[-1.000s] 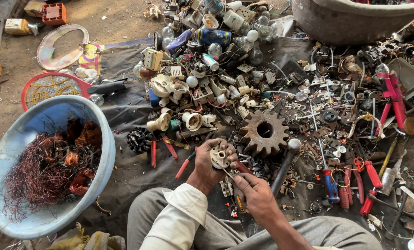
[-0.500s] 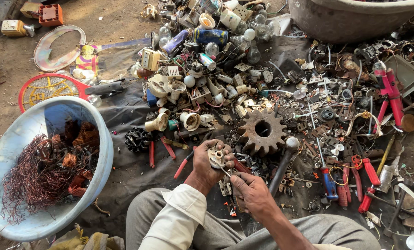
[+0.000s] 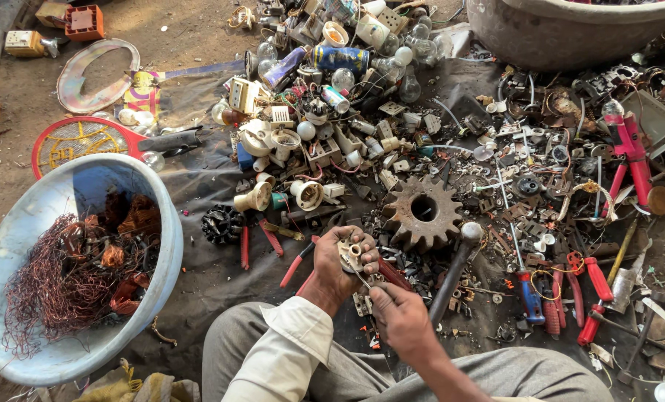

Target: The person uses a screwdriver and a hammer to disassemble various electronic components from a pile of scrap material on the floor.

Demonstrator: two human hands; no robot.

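Above lap, left hand [image 3: 337,262] grips small metal fitting [image 3: 350,254]; right hand [image 3: 398,318] clenched on thin tool [image 3: 360,279]

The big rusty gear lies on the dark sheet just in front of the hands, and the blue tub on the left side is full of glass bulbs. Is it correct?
Not quite. The head view shows the blue tub holding tangled copper wire, not glass bulbs. The rest is right: the rusty gear lies on the dark sheet just beyond the hands.

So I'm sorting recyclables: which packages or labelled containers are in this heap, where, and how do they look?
Printed can: top centre of the heap, lying on its side, a blue cylinder with yellow print.
Printed wrapper: upper left on the ground, flat, yellow with red.
No screens or signs show.
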